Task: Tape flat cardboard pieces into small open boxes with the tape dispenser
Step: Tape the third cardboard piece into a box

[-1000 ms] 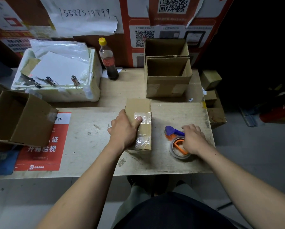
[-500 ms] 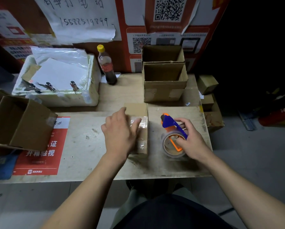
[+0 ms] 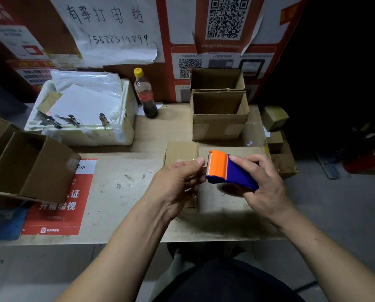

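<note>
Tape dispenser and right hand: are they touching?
Touching. The head view shows the right hand with fingers curled around the blue handle of the tape dispenser.

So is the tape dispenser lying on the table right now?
No, the right hand holds the tape dispenser up above the table, and the left hand has its fingertips at the orange front edge.

A pale, scuffed worktop (image 3: 125, 184) carries a flat cardboard piece (image 3: 180, 151) near its middle. Far right stand two open boxes (image 3: 219, 115); far left sits a white foam box (image 3: 108, 131), with a bottle (image 3: 144, 95) beside it. A red sheet (image 3: 60, 203) lies near left.
</note>
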The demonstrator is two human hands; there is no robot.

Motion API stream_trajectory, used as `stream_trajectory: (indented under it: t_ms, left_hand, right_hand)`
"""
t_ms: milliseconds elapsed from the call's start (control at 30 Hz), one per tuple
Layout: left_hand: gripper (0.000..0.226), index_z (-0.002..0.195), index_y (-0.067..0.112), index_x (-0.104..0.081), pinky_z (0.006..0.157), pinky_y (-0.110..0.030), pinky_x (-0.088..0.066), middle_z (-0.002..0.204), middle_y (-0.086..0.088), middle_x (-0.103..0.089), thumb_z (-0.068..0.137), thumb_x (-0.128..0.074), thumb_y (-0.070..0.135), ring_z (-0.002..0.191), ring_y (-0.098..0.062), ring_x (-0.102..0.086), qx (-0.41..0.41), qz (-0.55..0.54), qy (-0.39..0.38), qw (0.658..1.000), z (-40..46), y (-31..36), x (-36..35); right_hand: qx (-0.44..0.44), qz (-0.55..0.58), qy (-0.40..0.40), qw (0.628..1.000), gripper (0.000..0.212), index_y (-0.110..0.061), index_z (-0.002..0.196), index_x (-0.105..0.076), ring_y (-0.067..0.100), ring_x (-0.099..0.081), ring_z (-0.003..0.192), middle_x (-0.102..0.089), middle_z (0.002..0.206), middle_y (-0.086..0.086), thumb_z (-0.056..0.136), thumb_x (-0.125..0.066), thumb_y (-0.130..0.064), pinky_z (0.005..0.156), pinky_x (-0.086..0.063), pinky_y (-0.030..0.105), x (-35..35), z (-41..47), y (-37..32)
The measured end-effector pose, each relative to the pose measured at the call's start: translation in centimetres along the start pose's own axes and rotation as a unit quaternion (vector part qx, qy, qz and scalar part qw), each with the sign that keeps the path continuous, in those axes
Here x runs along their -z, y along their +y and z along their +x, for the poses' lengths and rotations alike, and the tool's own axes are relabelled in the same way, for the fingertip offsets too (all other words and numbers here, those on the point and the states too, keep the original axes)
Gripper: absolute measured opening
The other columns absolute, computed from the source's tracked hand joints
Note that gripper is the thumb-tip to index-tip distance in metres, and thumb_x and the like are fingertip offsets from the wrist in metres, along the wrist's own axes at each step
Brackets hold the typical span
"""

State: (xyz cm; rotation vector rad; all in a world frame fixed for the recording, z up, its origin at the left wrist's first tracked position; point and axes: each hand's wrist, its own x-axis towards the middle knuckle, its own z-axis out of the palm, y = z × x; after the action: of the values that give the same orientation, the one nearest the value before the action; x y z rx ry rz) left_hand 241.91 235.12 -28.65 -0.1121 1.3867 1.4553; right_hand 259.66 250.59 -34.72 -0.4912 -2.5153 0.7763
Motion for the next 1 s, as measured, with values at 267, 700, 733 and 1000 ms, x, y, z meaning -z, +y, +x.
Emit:
stream_trajectory:
  t_ms: [267,700,733,1000]
  left_hand:
    - [0.013,0.08,0.015,-0.072,0.074,-0.03,-0.051,0.074,-0.003,-0.075,0.092,-0.073,0.014,0.068,-0.011,-0.062,-0.224,0.206,0.163,0.938,1.0,0.5,2.2]
    - [0.008,0.091,0.027,-0.064,0.075,-0.031,-0.047,0.085,0.008,-0.069,0.098,-0.061,0.028,0.082,-0.014,-0.061,-0.395,0.539,0.119,0.735,-0.6,1.1,-2.7]
    - [0.008,0.09,0.028,-0.064,0.075,-0.029,-0.048,0.084,0.011,-0.069,0.098,-0.063,0.028,0.08,-0.011,-0.062,-0.385,0.53,0.114,0.747,-0.6,1.2,-2.6]
    - [0.008,0.089,0.027,-0.069,0.076,-0.028,-0.052,0.081,0.014,-0.071,0.095,-0.066,0.03,0.08,-0.003,-0.065,-0.356,0.505,0.098,0.78,-0.4,0.9,-1.2]
  right_hand:
    - [0.096,-0.145,-0.005,0.985,0.085,-0.022,0.148,-0.046,0.026,-0.049,0.107,-0.045,0.123,0.013,0.075,-0.08,0.003,0.081,-0.048,0.036,2.3,-0.4,3.3]
    - [-0.425,0.096,-0.217,0.873,0.066,-0.04,0.14,-0.057,0.012,-0.057,0.107,-0.055,0.132,-0.003,0.091,-0.066,0.003,0.077,-0.048,0.017,-4.8,-2.9,7.6]
    - [-0.417,0.085,-0.246,0.871,0.067,-0.04,0.142,-0.055,0.015,-0.055,0.115,-0.055,0.137,-0.001,0.091,-0.066,0.002,0.086,-0.05,0.021,-5.7,-3.3,7.9]
    - [-0.281,0.444,-0.083,0.847,0.039,-0.012,0.133,-0.065,0.018,-0.047,0.141,-0.059,0.144,0.004,0.107,-0.037,-0.016,0.117,-0.036,0.038,-2.3,3.8,1.1]
